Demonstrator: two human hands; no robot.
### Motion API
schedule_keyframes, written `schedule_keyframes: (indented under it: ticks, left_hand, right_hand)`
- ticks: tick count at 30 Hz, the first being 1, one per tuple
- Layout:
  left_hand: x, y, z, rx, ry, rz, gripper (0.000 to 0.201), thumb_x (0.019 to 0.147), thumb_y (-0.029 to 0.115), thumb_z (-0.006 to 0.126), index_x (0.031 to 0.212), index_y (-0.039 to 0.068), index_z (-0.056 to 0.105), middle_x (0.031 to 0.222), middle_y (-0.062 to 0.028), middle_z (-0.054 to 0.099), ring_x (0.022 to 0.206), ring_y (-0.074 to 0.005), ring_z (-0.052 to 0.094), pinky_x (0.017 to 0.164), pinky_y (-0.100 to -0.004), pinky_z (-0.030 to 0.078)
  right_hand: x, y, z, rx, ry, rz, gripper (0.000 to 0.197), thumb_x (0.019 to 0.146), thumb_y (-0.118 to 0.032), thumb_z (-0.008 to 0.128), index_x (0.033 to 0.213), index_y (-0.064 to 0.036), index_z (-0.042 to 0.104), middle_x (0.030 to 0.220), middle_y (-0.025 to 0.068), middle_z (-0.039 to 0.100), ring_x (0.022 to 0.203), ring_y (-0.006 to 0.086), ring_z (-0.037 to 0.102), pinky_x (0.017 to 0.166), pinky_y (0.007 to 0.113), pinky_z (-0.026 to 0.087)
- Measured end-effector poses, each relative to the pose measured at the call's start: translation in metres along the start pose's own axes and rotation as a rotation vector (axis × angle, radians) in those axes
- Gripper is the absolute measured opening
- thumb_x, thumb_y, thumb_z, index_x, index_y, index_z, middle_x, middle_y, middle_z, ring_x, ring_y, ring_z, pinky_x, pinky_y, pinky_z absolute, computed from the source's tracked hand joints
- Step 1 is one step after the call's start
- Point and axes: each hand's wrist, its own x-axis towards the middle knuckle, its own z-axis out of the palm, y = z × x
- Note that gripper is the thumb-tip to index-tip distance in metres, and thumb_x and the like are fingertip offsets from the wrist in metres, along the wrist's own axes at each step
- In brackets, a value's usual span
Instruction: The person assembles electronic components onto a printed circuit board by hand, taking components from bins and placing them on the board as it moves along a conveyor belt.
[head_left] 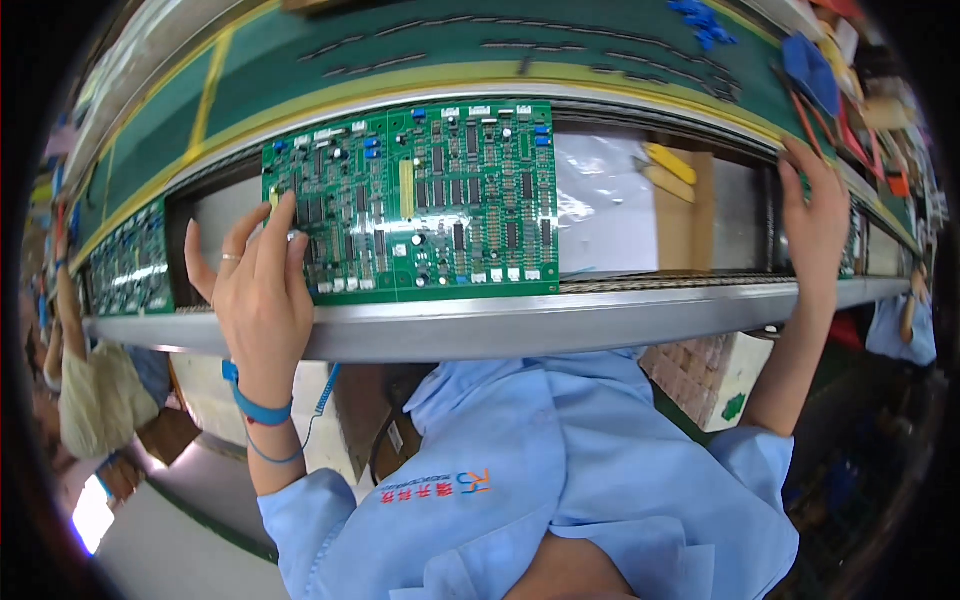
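A large green circuit board (480,206), crowded with chips, resistors and white and blue connectors, lies across the rails before me. My left hand (262,285) is over its left end, fingers bent and spread, the fingertips at the board's surface. Beside those fingertips shows a small yellow part (274,197); whether I touch it is unclear. A blue wrist strap (262,408) with a coiled cord circles my left wrist. Far to the right, my right hand (818,215) reaches to the far rail, fingers stretched and apart, close to a long red-handled tool (812,120). Nothing shows in it.
Black component strips (540,46) lie on the green bench (270,75) beyond the rails. Between the rails are a clear plastic bag (605,200), cardboard (703,225) and a yellow cutter (670,163). Another board (135,262) sits left. A metal edge (520,328) runs nearest me; people work at both sides.
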Motion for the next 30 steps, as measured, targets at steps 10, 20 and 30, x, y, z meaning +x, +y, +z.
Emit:
schedule_keyframes:
  ticks: [10, 20, 30]
  left_hand:
    - [0.041, 0.067, -0.010, -0.180, -0.129, 0.191, 0.031, 0.081, 0.009, 0.070, 0.112, 0.003, 0.065, 0.083, -0.0054, 0.066, 0.099, -0.0250, 0.065, 0.113, -0.0570, 0.025]
    - [0.091, 0.062, -0.017, -0.113, -0.105, 0.230, 0.023, 0.081, 0.009, 0.071, 0.103, 0.005, 0.069, 0.080, -0.0056, 0.066, 0.094, -0.0239, 0.064, 0.112, -0.0540, 0.028]
    - [0.176, -0.010, 0.033, 0.061, 0.133, 0.239, 0.017, 0.091, 0.017, 0.064, 0.105, 0.009, 0.068, 0.094, -0.0087, 0.068, 0.093, -0.0268, 0.064, 0.106, -0.0422, 0.035]
  right_hand:
    - [0.072, 0.023, 0.035, 0.199, 0.019, -0.041, 0.024, 0.085, -0.013, 0.066, 0.108, -0.0090, 0.070, 0.095, 0.0108, 0.070, 0.089, 0.0298, 0.066, 0.081, 0.038, 0.051]
    - [0.145, 0.048, 0.070, 0.530, -0.342, -0.248, 0.015, 0.086, -0.011, 0.070, 0.098, -0.0019, 0.072, 0.094, 0.0062, 0.068, 0.092, 0.0191, 0.063, 0.085, 0.030, 0.048]
    - [0.127, 0.045, 0.073, 0.405, -0.233, -0.421, 0.022, 0.083, -0.009, 0.069, 0.105, -0.0110, 0.073, 0.090, 0.0066, 0.063, 0.084, 0.0242, 0.063, 0.076, 0.033, 0.049]
